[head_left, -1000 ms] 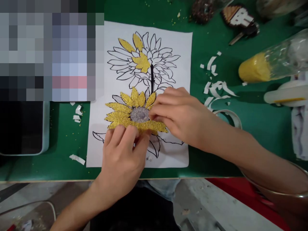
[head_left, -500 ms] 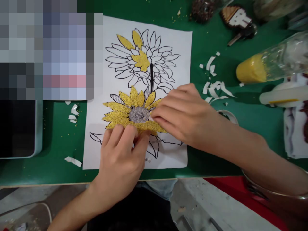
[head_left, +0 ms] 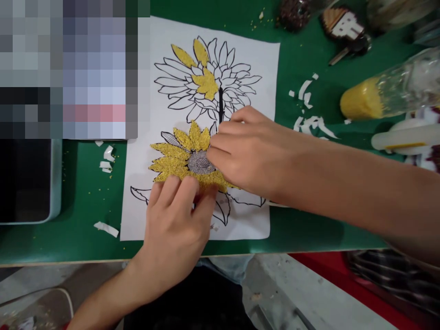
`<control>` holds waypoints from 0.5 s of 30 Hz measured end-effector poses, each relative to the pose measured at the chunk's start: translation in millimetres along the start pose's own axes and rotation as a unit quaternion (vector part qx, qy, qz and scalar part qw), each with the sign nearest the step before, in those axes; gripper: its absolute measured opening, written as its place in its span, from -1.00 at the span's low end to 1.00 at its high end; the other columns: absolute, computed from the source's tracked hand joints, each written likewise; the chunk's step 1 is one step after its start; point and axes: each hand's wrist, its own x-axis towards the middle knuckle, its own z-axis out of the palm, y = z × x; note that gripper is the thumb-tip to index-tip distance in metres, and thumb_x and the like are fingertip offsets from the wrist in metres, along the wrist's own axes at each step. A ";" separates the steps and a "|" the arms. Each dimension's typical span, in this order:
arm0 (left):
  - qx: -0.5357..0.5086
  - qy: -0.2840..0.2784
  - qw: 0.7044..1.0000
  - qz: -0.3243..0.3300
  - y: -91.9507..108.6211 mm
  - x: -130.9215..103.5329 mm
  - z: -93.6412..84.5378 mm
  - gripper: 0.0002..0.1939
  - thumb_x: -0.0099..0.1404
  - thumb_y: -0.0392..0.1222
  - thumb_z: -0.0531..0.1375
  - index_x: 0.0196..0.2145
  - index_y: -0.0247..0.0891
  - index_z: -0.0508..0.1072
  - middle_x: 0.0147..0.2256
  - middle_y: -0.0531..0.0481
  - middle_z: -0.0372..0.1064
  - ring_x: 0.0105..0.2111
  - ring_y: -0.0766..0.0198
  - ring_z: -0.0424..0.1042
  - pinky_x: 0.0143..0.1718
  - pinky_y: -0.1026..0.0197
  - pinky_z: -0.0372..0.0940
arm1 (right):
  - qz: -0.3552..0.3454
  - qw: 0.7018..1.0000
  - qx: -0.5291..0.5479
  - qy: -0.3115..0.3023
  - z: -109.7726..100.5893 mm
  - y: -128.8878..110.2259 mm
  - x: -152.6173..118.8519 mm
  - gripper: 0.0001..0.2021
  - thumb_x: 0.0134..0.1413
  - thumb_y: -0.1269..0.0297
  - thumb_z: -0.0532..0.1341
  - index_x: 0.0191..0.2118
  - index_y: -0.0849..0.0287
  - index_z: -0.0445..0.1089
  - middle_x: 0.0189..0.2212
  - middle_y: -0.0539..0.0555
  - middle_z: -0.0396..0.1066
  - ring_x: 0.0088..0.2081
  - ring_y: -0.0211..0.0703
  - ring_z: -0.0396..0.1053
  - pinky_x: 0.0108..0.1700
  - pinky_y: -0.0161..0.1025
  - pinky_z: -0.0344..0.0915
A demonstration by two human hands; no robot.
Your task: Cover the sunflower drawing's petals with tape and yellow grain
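A white sheet (head_left: 137, 160) with two outlined flowers lies on the green table. The lower flower (head_left: 168, 158) has yellow grainy petals and a grey centre; the upper one (head_left: 206, 85) is yellow on a few petals only. My left hand (head_left: 177, 215) rests at the lower flower's bottom petals, fingers curled down; anything under its fingertips is hidden. My right hand (head_left: 240, 153) is over the right side of the same flower, its fingers pressed together beside the grey centre. What it pinches, if anything, cannot be made out.
White paper scraps (head_left: 311, 123) lie right of the sheet, more (head_left: 107, 229) at its left. A bottle of yellow grains (head_left: 364, 98), a white tube (head_left: 398, 137) and a key with a charm (head_left: 343, 27) are at the right. A phone (head_left: 25, 183) lies at the left edge.
My right hand has moved left and slightly up, now covering the right petals and nearing the grey centre. My left hand keeps its place on the flower. The view has shifted slightly.
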 end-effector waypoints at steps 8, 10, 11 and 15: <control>-0.003 -0.004 1.000 0.003 -0.4 0.6 -0.1 -0.82 0.23 -0.40 0.10 -0.46 -0.28 0.47 -0.54 -0.04 0.20 -0.47 0.23 0.03 -0.46 0.17 -0.06 | -0.012 0.999 0.049 0.014 4.2 1.3 4.5 -0.66 0.21 0.20 0.02 -0.55 0.12 0.30 -0.53 0.00 0.25 -0.25 -0.17 0.25 -0.14 -0.02 0.17; -0.006 -0.003 1.000 0.001 -0.3 0.7 0.0 -0.80 0.23 -0.40 0.10 -0.48 -0.27 0.46 -0.55 -0.04 0.19 -0.48 0.24 0.02 -0.47 0.17 -0.06 | 0.011 0.999 0.041 0.008 5.4 -1.0 4.0 -0.67 0.22 0.19 0.01 -0.54 0.12 0.31 -0.53 0.00 0.26 -0.24 -0.16 0.25 -0.16 -0.02 0.18; -0.007 -0.004 1.000 0.000 -0.2 0.8 0.0 -0.80 0.23 -0.40 0.10 -0.50 -0.28 0.45 -0.55 -0.04 0.19 -0.48 0.24 0.02 -0.47 0.17 -0.06 | 0.022 0.999 0.036 0.006 6.1 -1.7 3.6 -0.67 0.22 0.19 0.01 -0.53 0.11 0.32 -0.52 0.01 0.27 -0.24 -0.15 0.25 -0.17 -0.02 0.18; -0.003 -0.007 1.000 -0.003 0.1 0.9 -0.4 -0.78 0.23 -0.41 0.09 -0.50 -0.26 0.45 -0.55 -0.03 0.18 -0.49 0.24 0.03 -0.47 0.17 -0.05 | 0.033 0.999 0.024 0.013 6.8 -2.3 1.9 -0.68 0.23 0.19 0.00 -0.50 0.09 0.34 -0.52 0.00 0.28 -0.25 -0.16 0.25 -0.19 -0.03 0.21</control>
